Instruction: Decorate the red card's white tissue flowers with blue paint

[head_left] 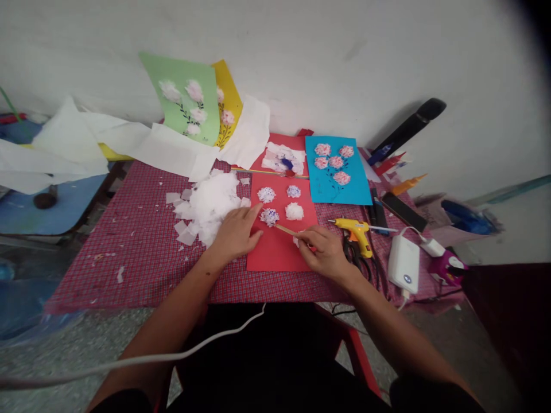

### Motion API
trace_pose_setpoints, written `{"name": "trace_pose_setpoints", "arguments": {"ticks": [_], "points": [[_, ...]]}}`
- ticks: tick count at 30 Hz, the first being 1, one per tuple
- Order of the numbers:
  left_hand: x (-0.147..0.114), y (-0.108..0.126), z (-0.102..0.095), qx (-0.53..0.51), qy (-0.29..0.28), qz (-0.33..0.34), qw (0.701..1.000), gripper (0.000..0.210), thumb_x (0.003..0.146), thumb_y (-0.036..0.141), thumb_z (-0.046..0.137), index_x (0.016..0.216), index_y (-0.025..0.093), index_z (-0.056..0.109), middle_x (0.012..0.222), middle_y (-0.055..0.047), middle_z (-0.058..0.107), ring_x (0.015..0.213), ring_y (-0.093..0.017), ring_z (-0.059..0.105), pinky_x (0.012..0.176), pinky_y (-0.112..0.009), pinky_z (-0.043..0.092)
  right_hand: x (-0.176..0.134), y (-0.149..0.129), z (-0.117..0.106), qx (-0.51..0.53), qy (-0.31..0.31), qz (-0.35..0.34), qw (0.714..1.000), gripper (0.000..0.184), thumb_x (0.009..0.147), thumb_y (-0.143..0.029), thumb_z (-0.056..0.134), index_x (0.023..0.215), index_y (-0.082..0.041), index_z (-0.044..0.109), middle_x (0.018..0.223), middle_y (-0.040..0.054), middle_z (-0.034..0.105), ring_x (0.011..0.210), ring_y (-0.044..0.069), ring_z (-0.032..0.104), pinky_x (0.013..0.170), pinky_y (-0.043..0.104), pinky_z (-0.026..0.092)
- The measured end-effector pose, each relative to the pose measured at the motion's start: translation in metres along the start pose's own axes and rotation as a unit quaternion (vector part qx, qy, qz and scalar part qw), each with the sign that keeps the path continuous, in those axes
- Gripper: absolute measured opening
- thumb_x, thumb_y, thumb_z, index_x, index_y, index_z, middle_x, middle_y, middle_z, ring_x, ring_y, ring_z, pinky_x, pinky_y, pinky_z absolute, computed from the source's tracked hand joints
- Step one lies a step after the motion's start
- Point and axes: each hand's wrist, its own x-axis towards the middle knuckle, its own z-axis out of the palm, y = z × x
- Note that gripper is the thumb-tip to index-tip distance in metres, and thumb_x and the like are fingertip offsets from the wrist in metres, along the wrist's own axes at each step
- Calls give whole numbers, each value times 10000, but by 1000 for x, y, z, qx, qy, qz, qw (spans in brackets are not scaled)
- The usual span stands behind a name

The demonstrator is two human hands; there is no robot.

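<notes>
A red sheet of paper (275,255) lies in front of me, bearing several crumpled tissue-paper flowers. My right hand (322,249) pinches a thin wooden stick (284,230), whose far end meets the lower left flower (270,217), white with purple-blue specks. My left hand (236,232) rests at the sheet's left edge, fingers and thumb apart, fingertips beside that flower. Above it sits another speckled flower (266,195); to the right are a smaller speckled one (293,191) and a plain white one (294,211). A white bit partly shows behind my right fingers.
Cut white tissue squares (213,201) are heaped left of the sheet. Behind it lies ink-stained tissue (284,159). A blue flower card (338,172), yellow glue gun (353,225), black scissors (355,255), phone (404,210) and white power bank (403,264) occupy the right. A white cable (172,357) crosses low in front.
</notes>
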Motion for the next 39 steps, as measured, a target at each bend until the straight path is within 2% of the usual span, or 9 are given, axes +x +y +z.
{"name": "trace_pose_setpoints", "arguments": {"ticks": [6, 11, 20, 23, 31, 39], "points": [[1, 0, -1, 2, -7, -1, 1000, 728, 945, 338, 600, 1606, 180, 338, 1399, -174, 616, 1302, -335, 577, 1148, -518, 438, 2, 0, -1, -2, 10, 11, 1000, 125, 937, -161, 624, 993, -230, 713, 844, 53, 724, 741, 194, 665, 680, 341, 532], [1, 1, -3, -1, -8, -4, 1000, 715, 946, 340, 606, 1591, 149, 364, 1405, -185, 613, 1302, -340, 578, 1152, -504, 438, 3, 0, 0, 5, 3, 6, 1000, 125, 941, -160, 615, 979, -228, 713, 825, 44, 711, 719, 187, 655, 654, 326, 517], [1, 2, -3, -5, -3, -4, 1000, 716, 939, 335, 608, 1595, 209, 350, 1383, -155, 618, 1290, -334, 584, 1144, -515, 448, 8, -1, -14, -12, 51, 25, 998, 148, 931, -159, 604, 957, -236, 728, 783, 30, 715, 695, 177, 656, 635, 316, 499], [1, 0, -2, -7, -3, -1, 1000, 719, 940, 336, 605, 1599, 215, 343, 1374, -156, 622, 1282, -337, 585, 1138, -528, 451, 12, 3, -10, -27, 74, 53, 995, 171, 913, -163, 595, 960, -248, 736, 788, 31, 731, 712, 190, 678, 652, 325, 515], [1, -3, 0, -5, -1, 8, 1000, 713, 952, 337, 597, 1596, 176, 336, 1391, -174, 612, 1304, -337, 573, 1135, -521, 454, 19, 11, 9, -39, 79, 78, 993, 172, 900, -167, 591, 957, -238, 737, 812, 44, 747, 743, 204, 700, 691, 329, 529], [1, -2, 0, -11, 1, 8, 1000, 711, 953, 328, 601, 1595, 184, 332, 1398, -177, 609, 1311, -338, 570, 1134, -532, 455, 17, 11, 10, -39, 74, 76, 994, 169, 899, -171, 594, 960, -233, 739, 830, 46, 765, 749, 204, 712, 697, 325, 532]]}}
